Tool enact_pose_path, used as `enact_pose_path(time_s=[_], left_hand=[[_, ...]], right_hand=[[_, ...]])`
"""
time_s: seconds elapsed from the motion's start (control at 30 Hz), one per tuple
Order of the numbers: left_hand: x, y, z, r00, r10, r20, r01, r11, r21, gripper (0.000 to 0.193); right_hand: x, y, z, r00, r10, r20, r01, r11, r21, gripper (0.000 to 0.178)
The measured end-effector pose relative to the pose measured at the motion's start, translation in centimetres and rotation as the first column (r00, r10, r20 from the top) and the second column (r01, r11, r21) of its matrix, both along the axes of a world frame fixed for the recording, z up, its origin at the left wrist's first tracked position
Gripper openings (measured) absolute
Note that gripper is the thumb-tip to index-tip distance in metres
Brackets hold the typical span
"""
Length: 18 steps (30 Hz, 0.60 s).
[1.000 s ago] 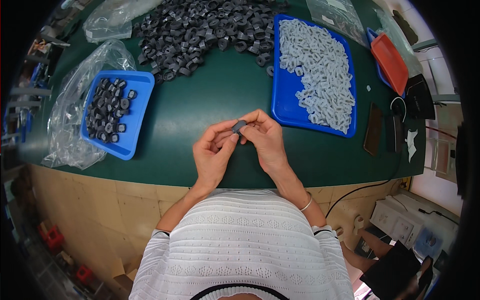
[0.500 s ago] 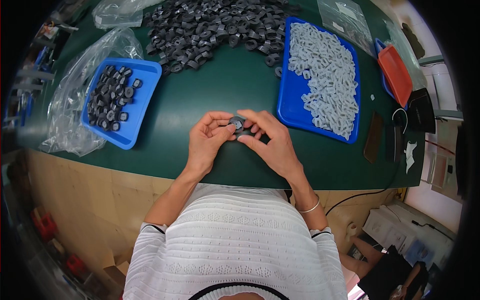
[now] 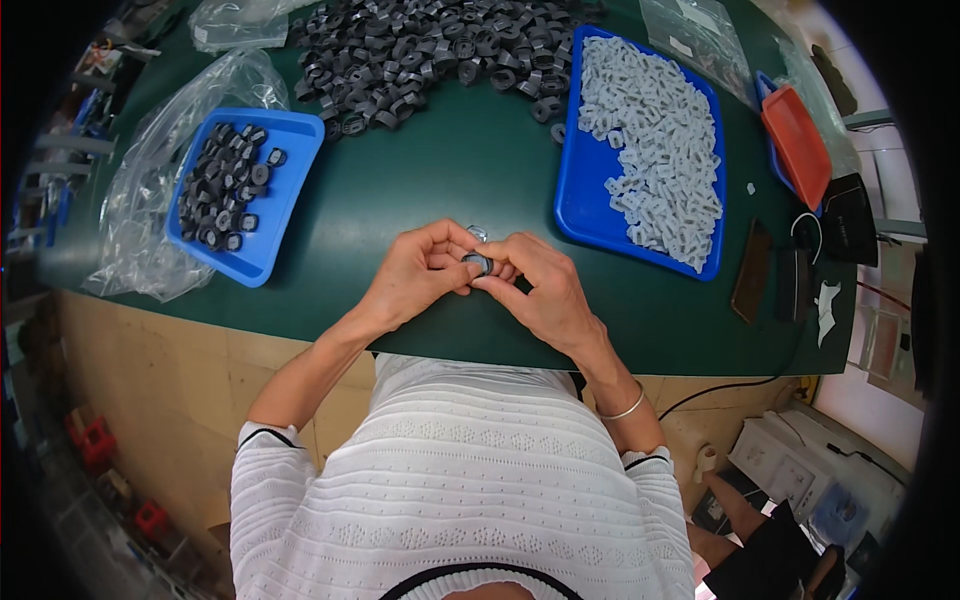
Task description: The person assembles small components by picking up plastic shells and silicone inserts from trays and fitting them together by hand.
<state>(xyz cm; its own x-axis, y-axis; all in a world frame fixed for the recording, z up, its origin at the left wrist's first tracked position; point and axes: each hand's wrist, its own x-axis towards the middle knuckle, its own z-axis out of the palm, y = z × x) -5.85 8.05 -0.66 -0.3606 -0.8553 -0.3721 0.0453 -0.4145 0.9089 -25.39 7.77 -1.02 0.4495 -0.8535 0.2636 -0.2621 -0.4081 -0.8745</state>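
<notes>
A small dark grey ring-shaped plastic part [image 3: 478, 263] is pinched between the fingertips of my left hand [image 3: 420, 272] and my right hand [image 3: 541, 288], over the near part of the green table. Just past it, at my left fingertips, a small pale shiny piece [image 3: 478, 234] shows; whether it is held or lies on the table I cannot tell. To the right stands a blue tray [image 3: 577, 190] with many light grey plastic pieces [image 3: 655, 150]. On the left a lighter blue tray [image 3: 262, 262] holds black ring-shaped parts [image 3: 222, 185].
A large heap of dark grey rings [image 3: 430, 60] covers the far side of the green table [image 3: 400, 175]. Clear plastic bags [image 3: 140, 215] lie about the left tray. At the right are a red tray [image 3: 797, 145], a brown flat object [image 3: 750, 270] and a black cable [image 3: 720, 390]. Another person sits lower right.
Both hands still hold the ring part together, now turned with its round face up. My left wrist has swung outward to the left. A pale piece now shows beyond my fingertips.
</notes>
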Motion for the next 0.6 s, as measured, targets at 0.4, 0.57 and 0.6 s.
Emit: enact_pose_path(time_s=[0.4,0.57,0.6], left_hand=[[-1.0,0.4,-0.3,0.992,0.072,-0.105,-0.058,0.99,0.127,0.015],[-1.8,0.5,0.7,0.972,0.167,-0.166,-0.142,0.978,0.151,0.015],[-1.9,0.6,1.0,0.947,0.222,-0.23,-0.178,0.964,0.197,0.016]], right_hand=[[0.0,0.5,-0.4,0.998,-0.044,-0.045,0.037,0.988,-0.151,0.028],[0.1,0.3,-0.1,0.994,-0.097,0.043,0.098,0.994,-0.037,0.029],[0.1,0.2,-0.1,0.993,-0.093,0.073,0.095,0.995,-0.031,0.029]])
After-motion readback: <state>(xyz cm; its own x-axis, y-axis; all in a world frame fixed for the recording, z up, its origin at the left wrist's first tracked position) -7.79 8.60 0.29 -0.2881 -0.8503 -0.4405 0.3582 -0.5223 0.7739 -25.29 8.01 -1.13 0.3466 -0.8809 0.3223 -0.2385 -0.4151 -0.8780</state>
